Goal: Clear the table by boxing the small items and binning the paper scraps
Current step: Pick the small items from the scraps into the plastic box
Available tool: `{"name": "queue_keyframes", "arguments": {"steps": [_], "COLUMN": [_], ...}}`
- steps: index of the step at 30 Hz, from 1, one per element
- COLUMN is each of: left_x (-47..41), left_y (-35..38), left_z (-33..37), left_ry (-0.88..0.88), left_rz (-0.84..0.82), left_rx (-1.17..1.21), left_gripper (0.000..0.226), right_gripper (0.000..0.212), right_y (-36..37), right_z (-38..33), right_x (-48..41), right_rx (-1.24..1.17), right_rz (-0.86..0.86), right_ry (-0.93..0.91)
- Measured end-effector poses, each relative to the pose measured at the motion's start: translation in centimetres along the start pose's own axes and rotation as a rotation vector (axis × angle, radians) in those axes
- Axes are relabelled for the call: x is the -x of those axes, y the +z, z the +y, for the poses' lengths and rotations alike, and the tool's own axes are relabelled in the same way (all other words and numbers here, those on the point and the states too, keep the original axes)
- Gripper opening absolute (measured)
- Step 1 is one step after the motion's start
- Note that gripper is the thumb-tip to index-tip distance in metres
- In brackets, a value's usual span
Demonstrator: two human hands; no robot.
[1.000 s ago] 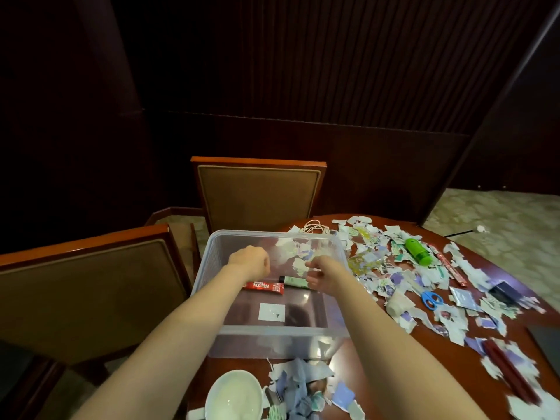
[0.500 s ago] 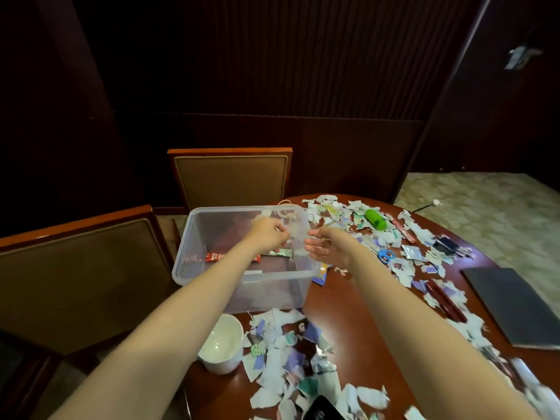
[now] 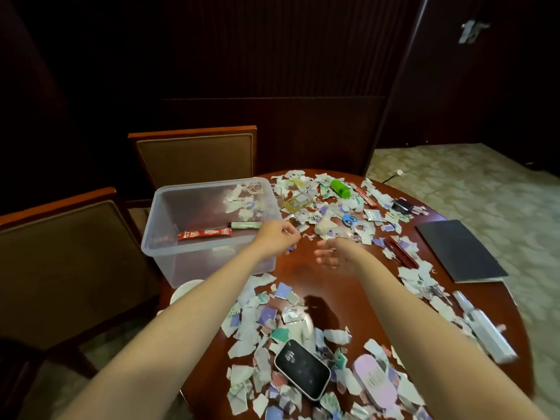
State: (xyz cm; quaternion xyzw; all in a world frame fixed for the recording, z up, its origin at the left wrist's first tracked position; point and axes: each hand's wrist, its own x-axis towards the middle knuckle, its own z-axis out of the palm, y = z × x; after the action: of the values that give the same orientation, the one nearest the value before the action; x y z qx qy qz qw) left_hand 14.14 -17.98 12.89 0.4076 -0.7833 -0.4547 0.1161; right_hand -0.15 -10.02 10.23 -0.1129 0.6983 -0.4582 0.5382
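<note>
**Head view.** My left hand (image 3: 277,237), fingers curled, hovers at the right wall of the clear box (image 3: 194,262); I cannot tell whether it grasps anything. My right hand (image 3: 333,257) is released, fingers relaxed, over the bare worktop (image 3: 303,280). The box, at far left, contains a red sachet (image 3: 204,234) and a pale green tube (image 3: 245,225). Paper scraps (image 3: 254,325) litter the worktop, near and far.

Clear box (image 3: 169,237), red sachet (image 3: 204,233), green bottle (image 3: 340,188), blue scissors (image 3: 350,220), reddish-brown table (image 3: 303,268).
</note>
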Motion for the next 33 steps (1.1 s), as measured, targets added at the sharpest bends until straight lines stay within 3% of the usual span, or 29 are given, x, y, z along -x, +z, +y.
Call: {"name": "queue_keyframes", "arguments": {"steps": [4, 7, 10, 13, 17, 19, 20, 26, 30, 33], "left_x": [1.4, 2.4, 3.6, 4.8, 6.5, 7.1, 7.4, 8.3, 8.2, 8.5], "left_y": [2.8, 4.5, 6.1, 7.8, 9.6, 10.5, 11.1, 12.8, 12.7, 12.6], "left_z": [-1.0, -1.7, -2.2, -2.9, -3.5, -4.1, -4.5, -5.8, -5.7, -5.9], "left_ry": [-0.008, -0.004, -0.045, -0.069, 0.009, 0.044, 0.072, 0.332, 0.329, 0.313], "left_rz": [-0.153, -0.356, -0.619, -0.746, -0.802, -0.846, -0.856, -0.754, -0.707, -0.672], "left_rx": [-0.047, -0.194, -0.38, -0.584, -0.737, -0.833, -0.896, -1.166, -1.122, -1.087], "left_gripper": [0.011, 0.009, 0.035, 0.064, 0.074, 0.082, 0.086, 0.087, 0.083, 0.079], "right_gripper": [0.018, 0.016, 0.013, 0.011, 0.017, 0.006, 0.013, 0.058, 0.075, 0.077], "right_y": [-1.4, -2.4, -3.4, -4.4, -5.8, -6.1, -6.1, -5.8, -5.1, -4.5], "right_z": [2.4, 4.0, 5.8, 7.7, 9.4, 9.9, 10.2, 10.6, 11.7, 12.7], "right_x": [0.9, 1.7, 2.3, 2.7, 3.9, 4.5, 4.8, 6.3, 6.2, 5.6], "right_rx": [0.038, 0.071, 0.13, 0.292, 0.815, 1.082, 1.166, 1.468, 1.567, 1.685], "right_rz": [0.027, 0.037, 0.055, 0.072, 0.015, -0.048, -0.086, -0.146, -0.139, -0.124], "right_ry": [0.024, 0.026, 0.031, 0.046, 0.149, 0.248, 0.29, 0.337, 0.416, 0.359]}}
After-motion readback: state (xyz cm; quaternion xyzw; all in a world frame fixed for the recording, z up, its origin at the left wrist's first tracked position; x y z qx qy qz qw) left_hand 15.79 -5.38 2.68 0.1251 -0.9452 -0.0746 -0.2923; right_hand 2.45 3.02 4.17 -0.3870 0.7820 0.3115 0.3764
